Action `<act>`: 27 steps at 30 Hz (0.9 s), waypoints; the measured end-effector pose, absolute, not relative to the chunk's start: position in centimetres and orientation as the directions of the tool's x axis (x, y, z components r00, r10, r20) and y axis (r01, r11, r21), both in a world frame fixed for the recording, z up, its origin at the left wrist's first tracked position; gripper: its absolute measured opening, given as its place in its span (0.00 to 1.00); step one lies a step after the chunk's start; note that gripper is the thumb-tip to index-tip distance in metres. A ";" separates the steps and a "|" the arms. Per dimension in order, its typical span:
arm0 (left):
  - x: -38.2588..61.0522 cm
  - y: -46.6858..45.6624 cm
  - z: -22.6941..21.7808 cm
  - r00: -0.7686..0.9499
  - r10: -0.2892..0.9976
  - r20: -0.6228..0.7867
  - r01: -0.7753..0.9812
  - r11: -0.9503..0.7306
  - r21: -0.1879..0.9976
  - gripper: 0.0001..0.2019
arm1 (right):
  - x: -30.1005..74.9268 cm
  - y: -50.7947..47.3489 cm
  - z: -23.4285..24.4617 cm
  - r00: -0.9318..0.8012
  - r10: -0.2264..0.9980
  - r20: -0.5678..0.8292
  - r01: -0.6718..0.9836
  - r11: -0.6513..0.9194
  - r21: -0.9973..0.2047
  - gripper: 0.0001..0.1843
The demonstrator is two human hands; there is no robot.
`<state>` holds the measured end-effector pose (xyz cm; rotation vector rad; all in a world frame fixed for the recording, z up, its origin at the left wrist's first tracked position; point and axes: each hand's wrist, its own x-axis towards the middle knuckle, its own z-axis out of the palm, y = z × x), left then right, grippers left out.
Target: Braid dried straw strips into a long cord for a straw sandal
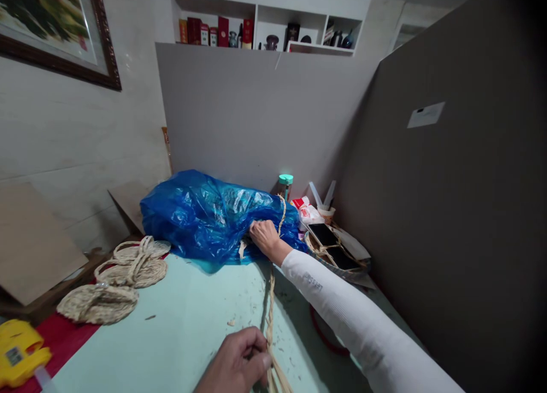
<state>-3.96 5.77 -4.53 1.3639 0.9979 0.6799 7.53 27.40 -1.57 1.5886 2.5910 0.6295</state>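
My left hand [237, 363] is at the bottom edge, fingers pinched shut on a braided straw rope [270, 302]. The rope runs away from me across the pale green table [183, 319] and curves up over a crumpled blue plastic bag [205, 216]. My right hand [264, 235], in a white sleeve, reaches forward and rests on the bag where the rope meets it. Its fingers are curled into the plastic, and what they grip is hidden.
Woven straw pieces [123, 273] lie at the table's left edge. A yellow glue gun [19, 353] sits bottom left. Behind the bag stand a green-lidded jar [284, 185] and a tray [342, 256] with two dark phones. Grey partition boards [427, 211] wall off the back and right.
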 end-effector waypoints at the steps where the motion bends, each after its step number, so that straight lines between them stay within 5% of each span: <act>1: -4.0 5.8 -4.6 0.447 0.875 -0.183 0.148 0.130 0.980 0.13 | 7.4 27.3 -1.6 -0.482 0.859 0.171 0.843 0.402 0.357 0.16; 7: -3.8 5.6 -4.7 0.433 0.887 -0.158 0.106 0.124 0.987 0.13 | 7.8 26.4 -0.7 -0.513 0.842 0.163 0.834 0.445 0.327 0.09; 20: -3.5 5.3 -4.5 0.403 0.891 -0.207 0.099 0.182 0.978 0.11 | 11.3 24.4 3.1 -0.412 0.875 0.255 0.906 0.364 0.217 0.13; 27: -3.7 4.9 -3.8 0.397 0.893 -0.213 0.124 0.178 0.976 0.11 | 15.0 22.6 5.8 -0.344 0.930 0.131 0.930 0.319 0.181 0.11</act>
